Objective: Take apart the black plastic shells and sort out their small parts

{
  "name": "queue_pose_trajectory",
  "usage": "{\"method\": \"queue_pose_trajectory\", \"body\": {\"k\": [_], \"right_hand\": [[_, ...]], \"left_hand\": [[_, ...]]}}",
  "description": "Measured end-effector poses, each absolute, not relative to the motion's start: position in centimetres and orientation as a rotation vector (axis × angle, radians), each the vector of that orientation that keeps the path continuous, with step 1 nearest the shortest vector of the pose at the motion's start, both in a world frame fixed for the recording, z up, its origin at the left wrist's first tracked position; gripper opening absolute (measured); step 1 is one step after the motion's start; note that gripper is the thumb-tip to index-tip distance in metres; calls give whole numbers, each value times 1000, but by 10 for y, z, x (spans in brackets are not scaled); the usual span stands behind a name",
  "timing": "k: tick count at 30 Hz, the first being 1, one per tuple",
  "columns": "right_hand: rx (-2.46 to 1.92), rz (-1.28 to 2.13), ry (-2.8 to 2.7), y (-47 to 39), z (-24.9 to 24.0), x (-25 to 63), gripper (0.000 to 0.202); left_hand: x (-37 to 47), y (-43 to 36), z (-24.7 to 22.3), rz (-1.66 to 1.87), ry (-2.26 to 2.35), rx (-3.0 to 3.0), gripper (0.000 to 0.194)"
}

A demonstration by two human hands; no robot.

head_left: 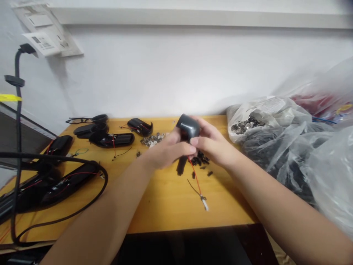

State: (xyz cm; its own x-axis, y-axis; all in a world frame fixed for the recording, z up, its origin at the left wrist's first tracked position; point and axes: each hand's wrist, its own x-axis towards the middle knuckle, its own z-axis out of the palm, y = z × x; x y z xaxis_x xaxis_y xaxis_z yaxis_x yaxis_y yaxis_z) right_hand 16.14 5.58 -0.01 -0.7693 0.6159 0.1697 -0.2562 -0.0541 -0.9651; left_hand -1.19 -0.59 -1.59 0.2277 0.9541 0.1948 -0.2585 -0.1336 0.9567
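Holding a lettered black part (190, 125) in both hands over a busy worktop (165, 209)

So the left hand (168, 149) and right hand (211, 141) are both closed around that part, roughly mid-worktop. A red wire (196, 176) hangs below them, and a dark length pokes out under the left hand; can't tell if it's all one piece.

Bags first: on the right there's an open clear plastic bag (278, 105) with shiny metal pieces (249, 125) in it. Just in front is another see-through bag (281, 147) full of dark stuff, too veiled by the plastic to make out. Behind, a third bag (328, 81) shows something red and a bit of yellow.

The worktop is yellowish wood, pushed up to a pale wall (171, 70). Loose metal bits (153, 140) sit behind the left hand, small black pieces (201, 159) near the right one. Black housings (118, 140) are spread over the left side, some with wires. Up left, a black cable (18, 121) runs from a wall socket (64, 42).
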Motion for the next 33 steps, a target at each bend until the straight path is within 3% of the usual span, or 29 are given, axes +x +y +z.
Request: {"method": "queue_pose_trajectory", "body": {"k": [15, 21, 27, 33], "right_hand": [[-349, 1867, -1655, 49, 3, 166, 61], [-407, 1876, -1628, 54, -1, 167, 65], [-643, 1741, -1631, 51, 1, 167, 78], [-411, 1395, -1850, 53, -4, 167, 65]], "left_hand": [[-9, -10, 2, 1044, 618, 1180, 44], [-8, -12, -3, 1095, 688, 1061, 62], [-3, -13, 5, 1151, 779, 920, 58], [-9, -6, 0, 1114, 666, 1157, 74]]}}
